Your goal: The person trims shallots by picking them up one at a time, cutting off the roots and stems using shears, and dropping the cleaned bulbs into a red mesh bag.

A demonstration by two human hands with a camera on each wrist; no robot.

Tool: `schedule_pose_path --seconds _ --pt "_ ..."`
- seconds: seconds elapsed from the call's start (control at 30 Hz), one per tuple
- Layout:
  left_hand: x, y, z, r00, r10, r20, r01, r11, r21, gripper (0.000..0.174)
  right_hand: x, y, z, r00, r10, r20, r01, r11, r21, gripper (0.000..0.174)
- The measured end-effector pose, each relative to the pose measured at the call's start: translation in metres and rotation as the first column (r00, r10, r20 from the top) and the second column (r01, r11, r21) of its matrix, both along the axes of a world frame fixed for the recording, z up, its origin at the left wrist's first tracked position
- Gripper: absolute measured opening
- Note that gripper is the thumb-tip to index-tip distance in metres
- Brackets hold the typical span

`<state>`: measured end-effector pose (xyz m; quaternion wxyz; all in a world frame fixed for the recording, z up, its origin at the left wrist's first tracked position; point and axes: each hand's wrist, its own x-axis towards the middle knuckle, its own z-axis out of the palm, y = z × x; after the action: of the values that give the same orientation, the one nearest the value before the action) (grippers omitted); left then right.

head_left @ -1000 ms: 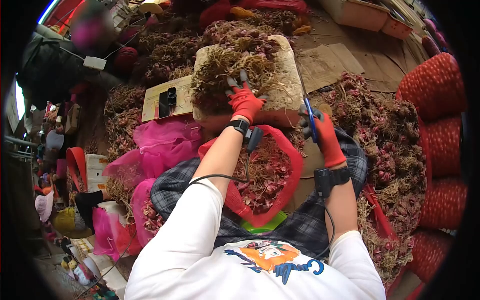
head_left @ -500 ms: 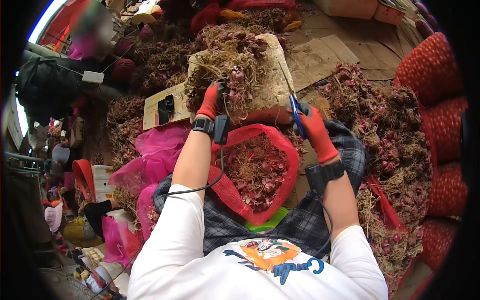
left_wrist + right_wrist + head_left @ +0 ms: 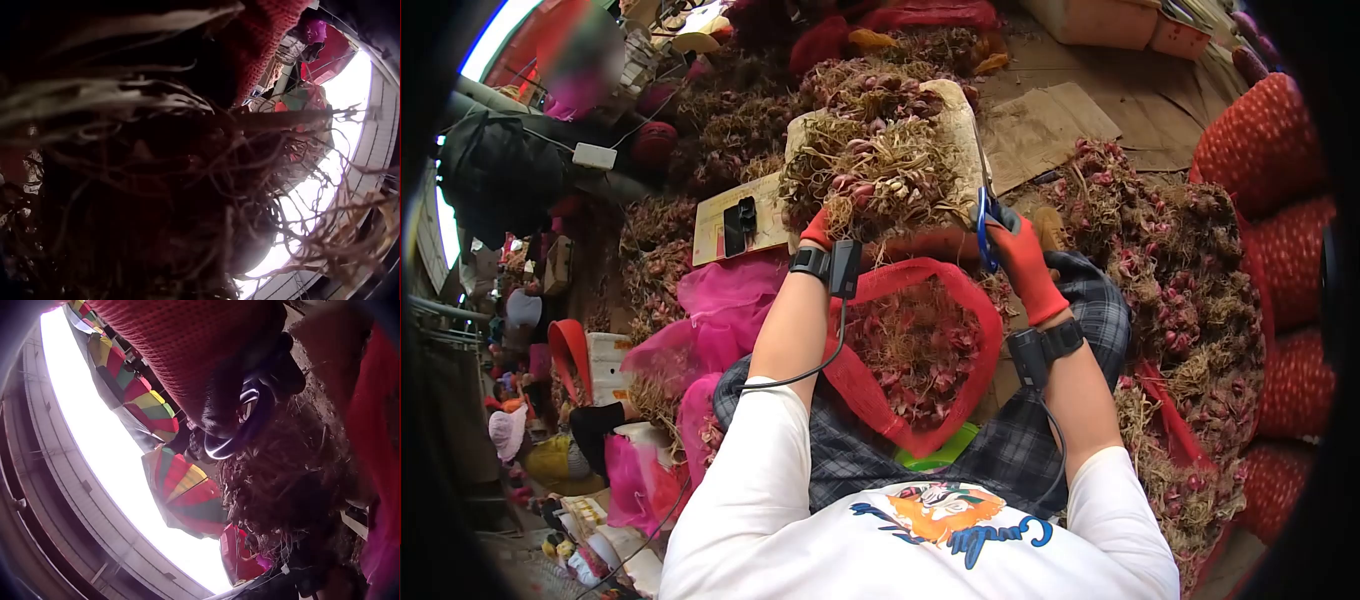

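Observation:
My left hand, in a red glove, grips a bunch of dried shallots at the near left side of a pale foam box. Much of that hand is hidden behind the bunch. Dark bulbs and stringy roots fill the left wrist view close up. My right hand, in a red glove with dark fingertips, holds blue-handled scissors by their loops, with the blades pointing away from me beside the box's right edge. More shallots with dry stalks lie heaped on the box.
Between my legs is a red mesh bag with shallots and trimmings inside. Loose shallots are piled at right, beside full red mesh sacks. A phone lies on cardboard at left, near pink netting.
My left hand has gone from spread on the heap to gripping a bunch and has drawn it nearer and left. The scissors have shifted slightly left with my right hand.

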<state>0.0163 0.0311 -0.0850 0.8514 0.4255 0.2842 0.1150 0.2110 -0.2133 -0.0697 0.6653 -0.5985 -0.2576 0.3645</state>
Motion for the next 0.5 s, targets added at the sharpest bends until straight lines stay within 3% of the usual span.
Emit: schedule_pose_path --seconds 0.1,0.17,0.23,0.3,0.33,0.37,0.4,0.43,0.47,0.5 --pt "0.022 0.024 -0.013 0.998 0.036 -0.044 -0.038 0.999 -0.027 0.027 0.015 0.018 0.010 0.953 0.024 0.301 -0.002 0.997 -0.073 0.033" --pt "0.038 0.043 -0.034 0.999 0.045 0.005 -0.045 0.998 -0.036 0.030 0.023 0.043 0.012 0.908 0.112 0.405 -0.095 0.994 -0.062 0.036" --pt "0.032 0.080 -0.095 0.920 -0.006 0.392 0.061 0.990 -0.128 0.030 0.018 0.056 0.029 0.850 0.217 0.480 -0.207 0.975 -0.076 0.039" --pt "0.017 0.056 -0.079 0.981 0.174 0.088 -0.188 0.962 0.198 0.032 0.015 0.065 0.020 0.793 0.377 0.478 -0.305 0.926 -0.224 0.042" --pt "0.008 0.048 -0.069 0.972 0.231 0.035 -0.233 0.967 0.106 0.032 0.013 0.071 0.012 0.759 0.452 0.469 -0.349 0.890 -0.294 0.044" --pt "-0.003 0.044 -0.062 0.959 0.284 -0.024 -0.283 0.959 0.016 0.031 0.014 0.086 -0.049 0.738 0.356 0.573 -0.220 0.930 -0.295 0.046" --pt "-0.017 0.043 -0.061 0.939 0.332 -0.092 -0.339 0.938 -0.075 0.031 0.007 0.088 -0.045 0.707 0.400 0.583 -0.237 0.911 -0.338 0.047" --pt "-0.037 0.066 -0.079 0.944 0.274 -0.183 -0.205 0.924 0.323 0.035 0.002 0.084 -0.031 0.673 0.445 0.592 -0.251 0.889 -0.383 0.048" --pt "-0.046 0.091 -0.113 0.939 0.323 -0.122 -0.207 0.809 0.550 0.034 -0.001 0.085 -0.020 0.632 0.480 0.608 -0.255 0.870 -0.422 0.048" --pt "-0.045 0.086 -0.087 0.866 0.459 -0.198 -0.201 0.682 0.703 0.032 -0.007 0.086 -0.018 0.627 0.522 0.578 -0.261 0.840 -0.476 0.048"
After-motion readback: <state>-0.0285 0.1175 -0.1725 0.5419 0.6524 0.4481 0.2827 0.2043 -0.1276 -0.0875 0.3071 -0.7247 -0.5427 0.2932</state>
